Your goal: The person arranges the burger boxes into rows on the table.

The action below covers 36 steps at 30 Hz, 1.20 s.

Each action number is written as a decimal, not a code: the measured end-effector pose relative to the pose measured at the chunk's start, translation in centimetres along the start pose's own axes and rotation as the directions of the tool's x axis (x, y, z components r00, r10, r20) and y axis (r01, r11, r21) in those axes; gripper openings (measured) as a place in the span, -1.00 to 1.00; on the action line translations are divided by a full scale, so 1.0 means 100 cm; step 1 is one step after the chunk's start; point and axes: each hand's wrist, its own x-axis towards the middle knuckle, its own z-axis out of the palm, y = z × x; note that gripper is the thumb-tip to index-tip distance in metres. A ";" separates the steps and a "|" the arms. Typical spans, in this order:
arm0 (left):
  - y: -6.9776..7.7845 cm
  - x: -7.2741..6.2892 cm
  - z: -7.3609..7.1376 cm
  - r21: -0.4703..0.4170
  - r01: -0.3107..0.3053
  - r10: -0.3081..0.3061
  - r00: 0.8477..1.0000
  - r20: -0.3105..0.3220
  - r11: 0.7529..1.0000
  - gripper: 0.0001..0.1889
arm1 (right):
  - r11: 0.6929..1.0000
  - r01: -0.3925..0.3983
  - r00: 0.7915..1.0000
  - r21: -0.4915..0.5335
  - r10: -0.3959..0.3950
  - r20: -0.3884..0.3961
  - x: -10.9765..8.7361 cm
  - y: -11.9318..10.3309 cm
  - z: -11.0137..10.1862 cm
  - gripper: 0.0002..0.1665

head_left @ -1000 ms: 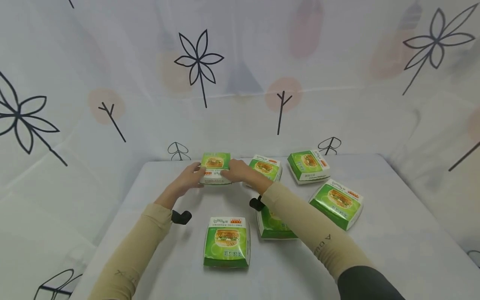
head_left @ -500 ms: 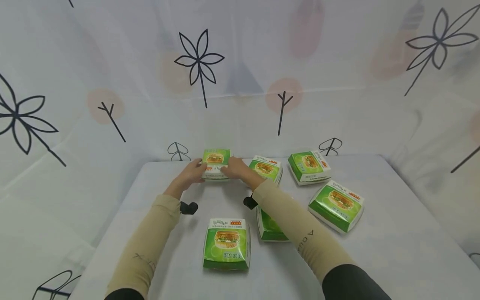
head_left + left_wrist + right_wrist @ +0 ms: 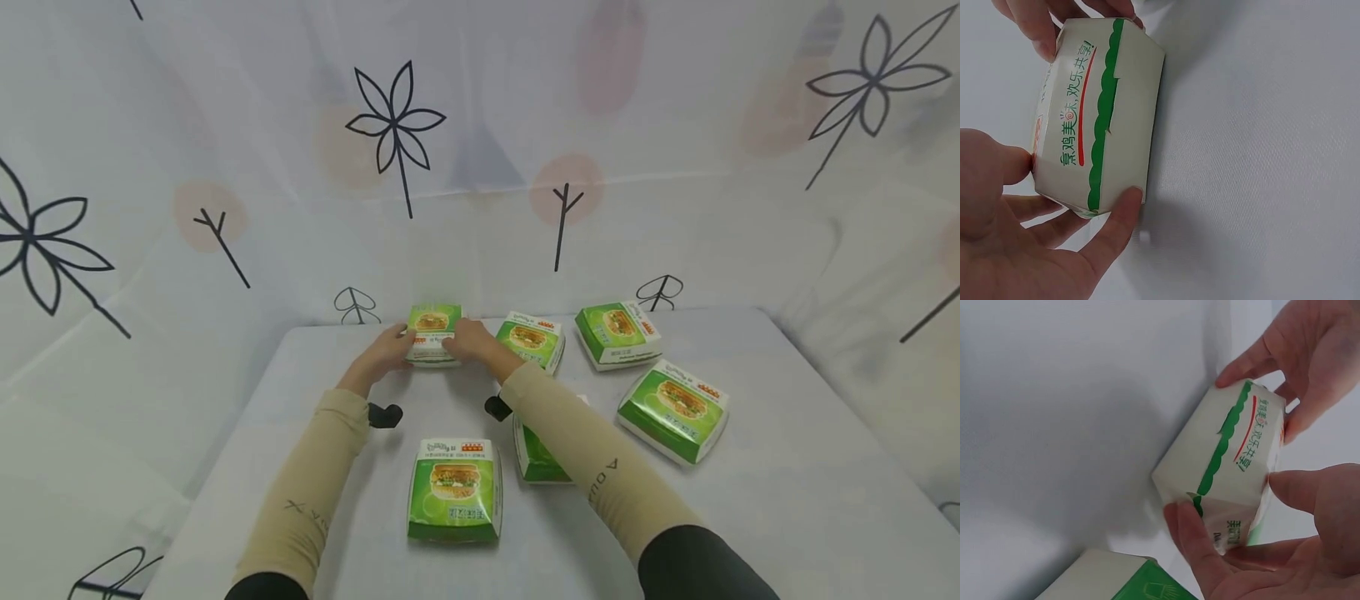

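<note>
A green and white burger box [image 3: 434, 323] with a burger picture on its lid sits between my hands at the far edge of the table. My left hand [image 3: 384, 354] grips its left side and my right hand [image 3: 472, 340] its right side, thumbs on the near upper edge. In the left wrist view the box's white front [image 3: 1129, 94] carries a green scalloped band and a red line. The lower left hand [image 3: 1054, 262] has its fingers spread round one end. From the right wrist, the right hand [image 3: 1260, 550] cups the other end, its fingertips at the lower corner.
Several similar boxes lie around: one right behind the right wrist [image 3: 528, 336], one at the back right [image 3: 618, 333], one at right [image 3: 673, 412], one partly under the right forearm [image 3: 540, 458], one at front centre [image 3: 454, 492]. A patterned cloth [image 3: 480, 233] hangs behind the table.
Both hands have carried the box slightly to the right; it rose away a little, then came down again. The left forearm has swung inward. The other boxes stay put.
</note>
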 end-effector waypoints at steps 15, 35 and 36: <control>0.014 -0.031 -0.022 0.167 0.029 -0.034 0.999 0.024 0.986 -0.22 | 0.992 0.090 0.996 -0.085 -0.090 0.004 -0.047 -0.008 -0.038 -0.54; -0.023 -0.136 0.005 0.281 -0.108 0.045 0.974 0.222 0.954 -0.32 | 0.959 0.281 0.933 0.027 -0.279 0.228 -0.135 0.008 -0.025 -0.43; -0.026 -0.139 0.007 0.275 -0.118 0.053 0.971 0.232 0.954 -0.35 | 0.960 0.279 0.929 0.033 -0.278 0.244 -0.137 0.009 -0.024 -0.44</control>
